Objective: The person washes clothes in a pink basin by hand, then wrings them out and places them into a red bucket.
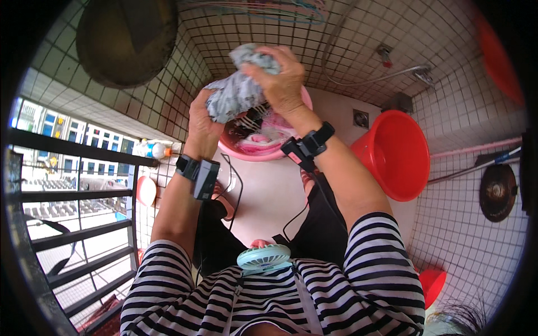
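Observation:
A bunched, light grey patterned cloth (237, 92) is stretched between my two hands. My left hand (201, 115) grips its lower left end, and my right hand (281, 75) is closed around its upper right end. Below the cloth stands a pink plastic basin (256, 157), partly hidden by my hands. Inside it lie pink and white wet fabric (262, 143) and a dark striped garment (252, 119), with some suds around them.
A red bucket (399, 155) stands right of the basin, near a floor drain (360, 119). A shower hose (378, 80) hangs along the tiled wall. Black railings (80, 195) run along the left. Cables (239, 185) trail from my wrist devices, and a small fan (264, 256) hangs at my chest.

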`<state>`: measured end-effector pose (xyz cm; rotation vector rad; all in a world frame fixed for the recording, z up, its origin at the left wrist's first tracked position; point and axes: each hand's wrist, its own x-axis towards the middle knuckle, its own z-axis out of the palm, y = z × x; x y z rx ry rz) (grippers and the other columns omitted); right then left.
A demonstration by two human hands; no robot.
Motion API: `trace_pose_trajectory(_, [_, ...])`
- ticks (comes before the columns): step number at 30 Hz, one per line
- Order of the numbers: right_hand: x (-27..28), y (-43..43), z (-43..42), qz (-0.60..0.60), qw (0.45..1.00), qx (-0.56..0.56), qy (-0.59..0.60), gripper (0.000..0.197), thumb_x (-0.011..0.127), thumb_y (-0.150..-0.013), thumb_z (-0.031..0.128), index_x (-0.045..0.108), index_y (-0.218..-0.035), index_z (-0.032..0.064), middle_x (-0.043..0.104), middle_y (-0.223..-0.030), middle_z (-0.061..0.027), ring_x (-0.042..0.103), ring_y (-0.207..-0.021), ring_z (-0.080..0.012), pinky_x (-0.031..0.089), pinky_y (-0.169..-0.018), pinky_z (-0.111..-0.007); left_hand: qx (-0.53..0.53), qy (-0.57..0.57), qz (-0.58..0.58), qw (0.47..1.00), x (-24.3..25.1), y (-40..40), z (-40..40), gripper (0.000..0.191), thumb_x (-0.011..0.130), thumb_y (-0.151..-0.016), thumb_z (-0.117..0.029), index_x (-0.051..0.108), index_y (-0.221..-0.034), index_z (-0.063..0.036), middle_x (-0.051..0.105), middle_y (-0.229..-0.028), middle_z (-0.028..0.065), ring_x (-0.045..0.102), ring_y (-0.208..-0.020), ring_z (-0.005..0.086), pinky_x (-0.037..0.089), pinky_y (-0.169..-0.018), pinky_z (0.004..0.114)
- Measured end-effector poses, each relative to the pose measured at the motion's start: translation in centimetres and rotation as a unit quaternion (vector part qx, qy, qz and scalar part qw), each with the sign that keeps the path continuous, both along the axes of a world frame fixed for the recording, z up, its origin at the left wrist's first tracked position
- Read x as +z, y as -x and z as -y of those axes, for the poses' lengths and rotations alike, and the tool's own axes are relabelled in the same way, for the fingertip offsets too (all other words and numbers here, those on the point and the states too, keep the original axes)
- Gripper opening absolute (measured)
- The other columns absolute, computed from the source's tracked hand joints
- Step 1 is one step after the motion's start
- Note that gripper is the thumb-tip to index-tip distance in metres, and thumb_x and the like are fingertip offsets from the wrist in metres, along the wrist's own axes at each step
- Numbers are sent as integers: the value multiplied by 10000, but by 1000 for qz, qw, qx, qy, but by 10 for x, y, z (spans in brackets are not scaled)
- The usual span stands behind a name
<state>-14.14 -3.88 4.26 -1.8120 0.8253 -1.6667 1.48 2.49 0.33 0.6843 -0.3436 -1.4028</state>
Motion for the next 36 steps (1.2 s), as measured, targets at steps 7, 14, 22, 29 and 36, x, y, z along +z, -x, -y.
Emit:
trace_pose_trajectory(7, [-47,6,31,217,873,164,-406,207,685,-712,121,641,-866,-9,628,-850,-91,592,-677,-172,480,-642,-286,193,14,274,942,15,30,2,71,574,-664,-21,575,-730,6,565,-677,30,510,-570,115,437,-539,261])
trace_pose_trajectory(14, [-59,1,31,182,769,231,-568,123,638,-735,96,617,-815,6,615,-767,-83,603,-656,-183,482,-572,-311,250,107,622,735,-3,40,3,142,610,-578,-89,503,-598,3,532,-588,149,525,-537,250,439,-505,334])
trace_pose_trajectory(22, [-79,5,38,-12,813,274,-514,161,583,-743,197,600,-783,42,593,-766,-47,562,-646,-161,453,-584,-318,251,271,750,549,-3,45,6,160,625,-520,-100,510,-578,-6,542,-615,147,547,-579,317,467,-517,367])
trace_pose_trajectory(29, [-66,3,32,-280,851,167,-412,257,606,-691,234,599,-691,-22,611,-685,-134,590,-635,-197,456,-582,-322,189,239,774,555,-12,47,-5,220,633,-542,-144,568,-690,4,578,-672,160,572,-619,328,488,-569,366])
trace_pose_trajectory(36, [-37,4,35,-212,968,-43,-125,272,693,-610,231,623,-724,-6,619,-720,-191,616,-683,-279,480,-607,-347,30,-83,464,881,-15,15,-5,423,580,-760,-391,581,-955,-15,626,-882,111,621,-789,221,491,-629,370])
